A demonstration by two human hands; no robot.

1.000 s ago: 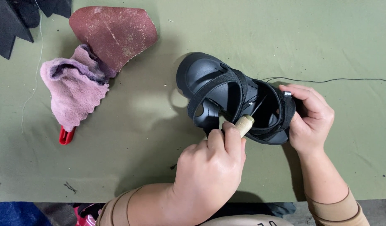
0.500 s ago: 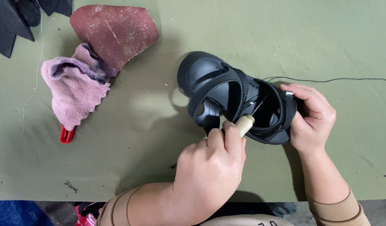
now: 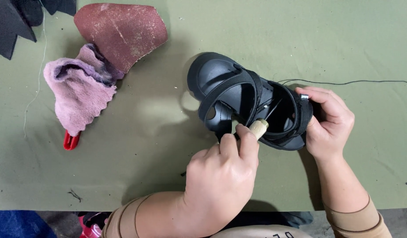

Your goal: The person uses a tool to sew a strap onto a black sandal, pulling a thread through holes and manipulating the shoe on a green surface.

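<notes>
A black strapped sandal (image 3: 232, 88) lies on its side on the green table, toe pointing left. My right hand (image 3: 329, 121) grips its heel end with fingers around the back strap. My left hand (image 3: 221, 176) is closed around a tool with a pale wooden handle (image 3: 258, 128), whose thin metal tip reaches into the sandal between the straps. A thin black thread (image 3: 358, 82) runs from the sandal off to the right.
A pink suede piece (image 3: 77, 94) and a reddish-brown leather piece (image 3: 121, 31) lie at the upper left. A red-handled tool (image 3: 70, 141) sticks out under the pink piece. Black material scraps (image 3: 11, 22) fill the top left corner. The table's front edge (image 3: 58, 207) runs along the bottom.
</notes>
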